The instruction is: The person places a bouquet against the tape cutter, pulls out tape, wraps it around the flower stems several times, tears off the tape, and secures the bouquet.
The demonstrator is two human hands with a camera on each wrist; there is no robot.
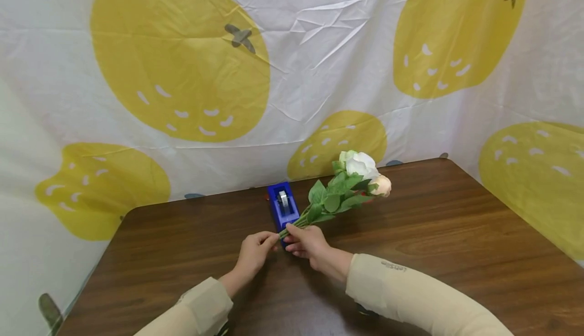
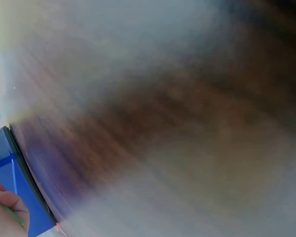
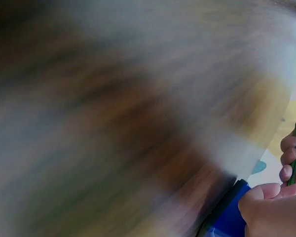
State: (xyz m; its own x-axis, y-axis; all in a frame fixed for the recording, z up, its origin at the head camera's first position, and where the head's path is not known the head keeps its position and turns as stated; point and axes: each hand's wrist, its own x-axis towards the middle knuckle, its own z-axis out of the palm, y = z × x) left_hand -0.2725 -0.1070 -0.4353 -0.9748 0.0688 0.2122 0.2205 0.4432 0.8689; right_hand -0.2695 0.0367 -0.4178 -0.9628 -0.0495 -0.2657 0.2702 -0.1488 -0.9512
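A bunch of artificial flowers (image 1: 337,197), with a white bloom, a peach one and green leaves, slants up to the right in the head view. My right hand (image 1: 312,246) grips its stems below the leaves. At the lower ends of the stems, my left hand (image 1: 255,253) pinches them between thumb and fingers. Just behind the hands is a blue tape dispenser (image 1: 276,194) with a roll in it, its near end partly covered by the stems and right hand. Both wrist views are mostly blurred; the dispenser (image 2: 27,197) shows at the left wrist view's edge.
The brown wooden table (image 1: 182,255) carries the dispenser near its back edge. Behind and beside it hangs a white curtain (image 1: 292,72) printed with large yellow fruit. A bit of red shows behind the leaves.
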